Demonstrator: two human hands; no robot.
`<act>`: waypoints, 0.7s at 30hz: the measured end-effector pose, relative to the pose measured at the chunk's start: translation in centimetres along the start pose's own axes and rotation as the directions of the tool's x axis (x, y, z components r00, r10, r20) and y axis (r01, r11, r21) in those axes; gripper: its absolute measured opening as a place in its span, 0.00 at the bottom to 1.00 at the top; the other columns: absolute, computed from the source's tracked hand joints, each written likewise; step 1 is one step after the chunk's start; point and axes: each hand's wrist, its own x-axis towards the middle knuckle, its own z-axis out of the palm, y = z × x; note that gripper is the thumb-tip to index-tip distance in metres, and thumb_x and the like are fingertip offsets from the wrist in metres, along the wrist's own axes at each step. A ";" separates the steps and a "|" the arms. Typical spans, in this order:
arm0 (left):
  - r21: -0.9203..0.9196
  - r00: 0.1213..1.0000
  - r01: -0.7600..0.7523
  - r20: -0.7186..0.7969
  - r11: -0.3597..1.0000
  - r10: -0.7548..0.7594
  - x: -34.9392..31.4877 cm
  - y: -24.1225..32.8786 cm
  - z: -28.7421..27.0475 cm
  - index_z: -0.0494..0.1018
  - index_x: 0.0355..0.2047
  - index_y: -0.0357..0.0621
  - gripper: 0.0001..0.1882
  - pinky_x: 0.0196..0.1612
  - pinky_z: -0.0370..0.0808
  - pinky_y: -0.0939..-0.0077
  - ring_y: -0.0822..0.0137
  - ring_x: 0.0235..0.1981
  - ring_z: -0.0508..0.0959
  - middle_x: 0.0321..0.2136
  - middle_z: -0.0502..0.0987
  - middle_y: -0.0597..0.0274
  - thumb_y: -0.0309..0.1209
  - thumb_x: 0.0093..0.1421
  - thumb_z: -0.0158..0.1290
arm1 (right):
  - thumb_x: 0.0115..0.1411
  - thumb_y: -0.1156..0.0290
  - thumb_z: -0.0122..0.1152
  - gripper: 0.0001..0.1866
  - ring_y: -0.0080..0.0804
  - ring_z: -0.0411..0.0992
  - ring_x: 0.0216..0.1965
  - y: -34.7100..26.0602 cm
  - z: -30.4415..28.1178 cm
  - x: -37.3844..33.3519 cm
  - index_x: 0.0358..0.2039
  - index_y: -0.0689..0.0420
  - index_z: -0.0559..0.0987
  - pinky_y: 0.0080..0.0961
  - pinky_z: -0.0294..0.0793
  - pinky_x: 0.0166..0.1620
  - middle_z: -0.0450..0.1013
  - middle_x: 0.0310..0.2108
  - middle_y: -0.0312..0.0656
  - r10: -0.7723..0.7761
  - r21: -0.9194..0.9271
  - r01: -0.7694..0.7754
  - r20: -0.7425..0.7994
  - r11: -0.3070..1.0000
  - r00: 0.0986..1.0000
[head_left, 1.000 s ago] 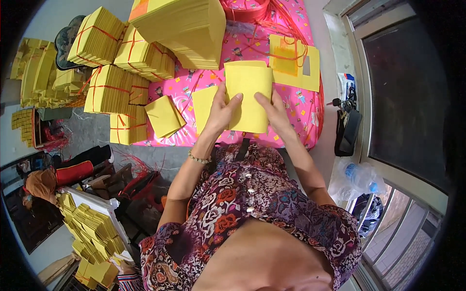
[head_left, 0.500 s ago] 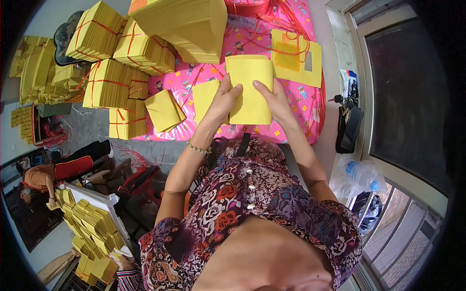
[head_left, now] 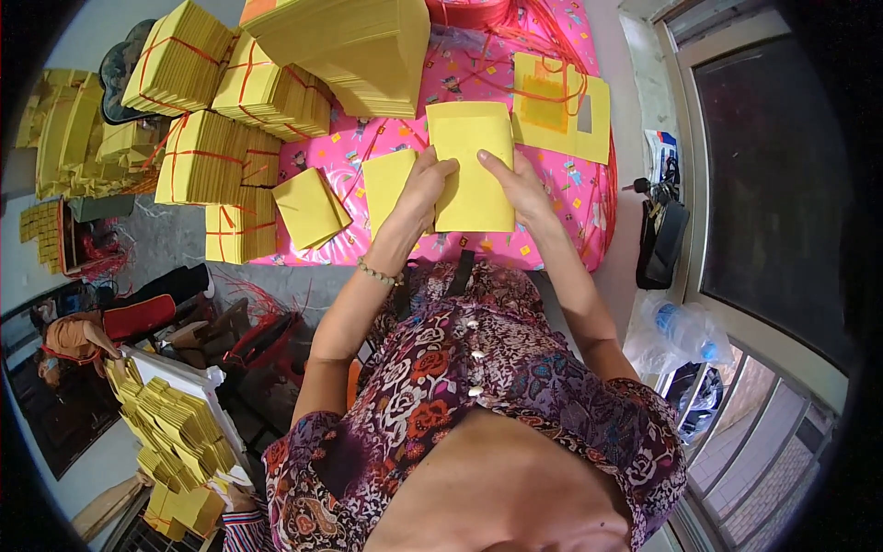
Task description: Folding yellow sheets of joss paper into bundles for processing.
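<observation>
Both hands closed lightly on one stack of yellow sheets (head_left: 473, 166): left hand (head_left: 425, 191) curled round its left edge, right hand (head_left: 520, 184) pressing fingers flat on its right side. Stack at the near edge of the pink table cover (head_left: 561, 216). Tied yellow bundles (head_left: 213, 158) apparently piled past the left edge.

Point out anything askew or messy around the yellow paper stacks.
Loose red string trails in tangles over the pink cloth instead of binding a bundle. One small yellow stack lies tilted, untied, at the cloth's left edge. The stack under the left hand and right hand looks square.
</observation>
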 end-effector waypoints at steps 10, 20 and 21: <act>0.170 0.871 -0.490 0.050 0.855 0.489 -1.6 -1.6 1.2 0.58 0.56 0.36 0.20 0.51 0.67 0.75 0.70 0.49 0.70 0.49 0.70 0.57 0.25 0.64 0.42 | 0.61 0.69 0.57 0.21 0.26 0.71 0.43 -1.2 1.0 -2.0 0.51 0.64 0.65 0.24 0.72 0.45 0.71 0.43 0.43 -0.255 -0.185 0.252 0.007 0.950 0.967; 0.153 0.832 -0.554 0.102 0.818 0.545 -4.3 -1.2 1.7 0.57 0.56 0.36 0.20 0.55 0.63 0.74 0.69 0.52 0.67 0.50 0.68 0.56 0.27 0.66 0.43 | 0.61 0.70 0.57 0.23 0.24 0.70 0.44 -2.0 1.0 -4.0 0.54 0.62 0.63 0.22 0.71 0.46 0.70 0.45 0.41 -0.362 -0.142 0.372 0.092 0.917 0.928; 0.153 0.832 -0.554 0.102 0.818 0.545 -4.4 -1.1 1.8 0.57 0.56 0.36 0.20 0.55 0.63 0.74 0.69 0.52 0.67 0.50 0.68 0.56 0.27 0.66 0.43 | 0.61 0.70 0.57 0.23 0.24 0.70 0.44 -2.2 1.2 -4.1 0.54 0.62 0.63 0.22 0.71 0.46 0.70 0.45 0.41 -0.370 -0.130 0.380 0.091 0.916 0.925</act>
